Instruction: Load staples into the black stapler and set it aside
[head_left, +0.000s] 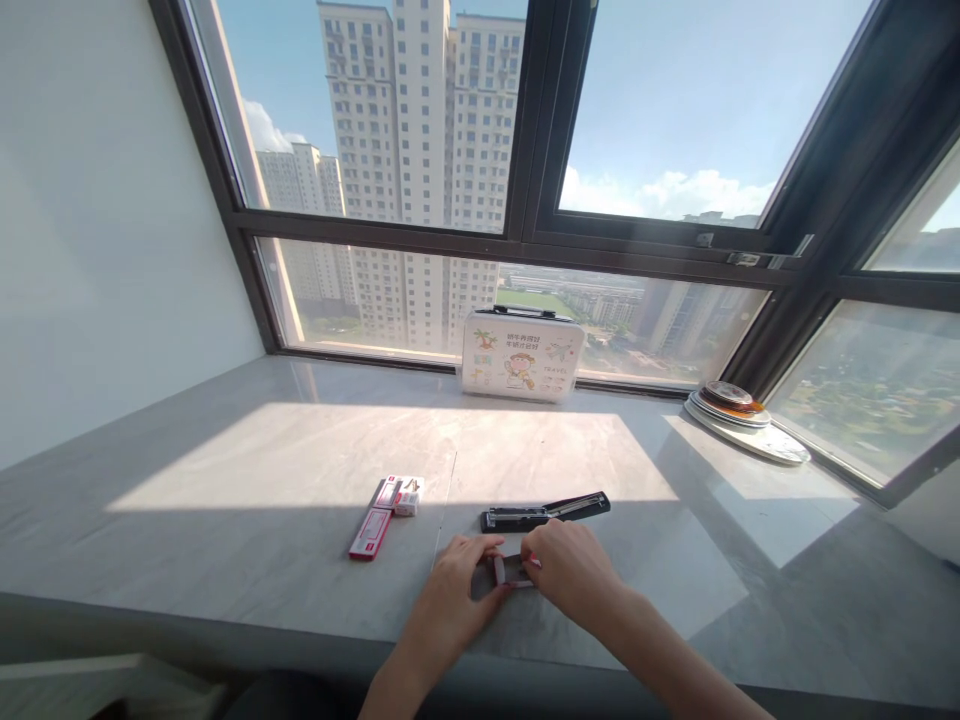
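Head view: hands [459, 578] [568, 562] at small rectangular box [501, 572], marbled surface [262, 560].

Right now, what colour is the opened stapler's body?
The stapler's body is black, shown in the head view.

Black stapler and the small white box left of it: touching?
Apart. The head view shows a strip of bare countertop between the near end of the black stapler and the small white box.

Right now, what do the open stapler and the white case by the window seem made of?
Open stapler: black plastic or painted metal outside; silvery gleam inside suggests bare metal. White case: probably smooth plastic, judging by its rounded, printed shell.
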